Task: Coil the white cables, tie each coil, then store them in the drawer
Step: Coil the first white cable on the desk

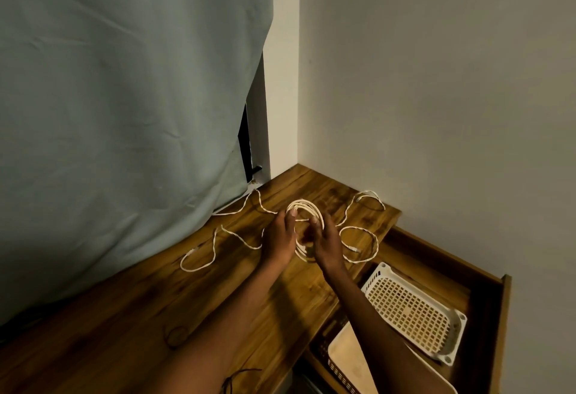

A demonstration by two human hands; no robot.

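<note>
Two hands (304, 239) hold upright coil (307, 211).

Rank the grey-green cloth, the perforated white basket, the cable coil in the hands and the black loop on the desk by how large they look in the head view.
1. grey-green cloth
2. perforated white basket
3. cable coil, held in both hands
4. black loop

The basket lies nearer the camera than the coil, so this is apparent size only.

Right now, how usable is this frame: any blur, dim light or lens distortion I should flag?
Head view: dim, warm light; wide-angle bending at the edges. The right hand is slightly motion-blurred on the coil; the left hand is sharper. Forearm shadows fall on the wooden desk. No glare; the open drawer is dark.
</note>
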